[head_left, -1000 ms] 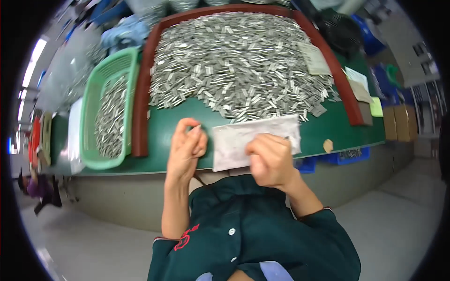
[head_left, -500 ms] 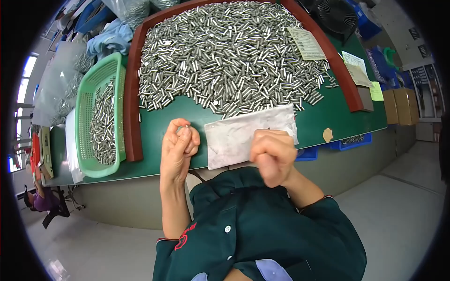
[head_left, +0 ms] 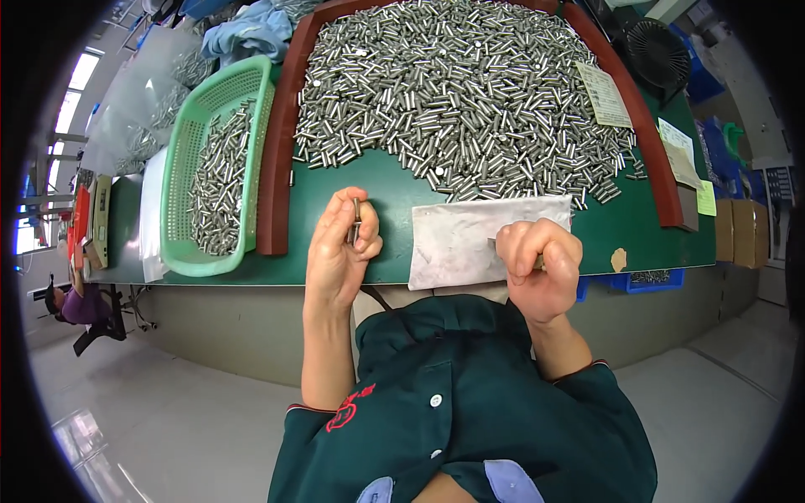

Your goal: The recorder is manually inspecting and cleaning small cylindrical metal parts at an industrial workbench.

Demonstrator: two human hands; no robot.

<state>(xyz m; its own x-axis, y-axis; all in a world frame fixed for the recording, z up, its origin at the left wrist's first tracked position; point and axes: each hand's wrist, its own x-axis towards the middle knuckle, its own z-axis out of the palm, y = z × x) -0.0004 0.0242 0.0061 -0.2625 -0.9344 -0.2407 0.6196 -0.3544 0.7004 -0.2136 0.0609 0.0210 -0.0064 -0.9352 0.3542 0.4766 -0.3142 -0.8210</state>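
Bare tabletop (head_left: 390,184) lies ahead of the left hand (head_left: 337,256), its near edge running just behind the fingers; a pale cloth (head_left: 449,243) reaches under the right hand (head_left: 543,272). The left thumb and curled fingers pinch a metal pin (head_left: 355,211). Left of that hand, a green basket (head_left: 201,267) holds similar pins; ahead of both, a red-brown frame (head_left: 273,197) borders a pin heap (head_left: 470,109), cut off at the top. The right hand curls inward; whether it grips anything, I cannot tell.
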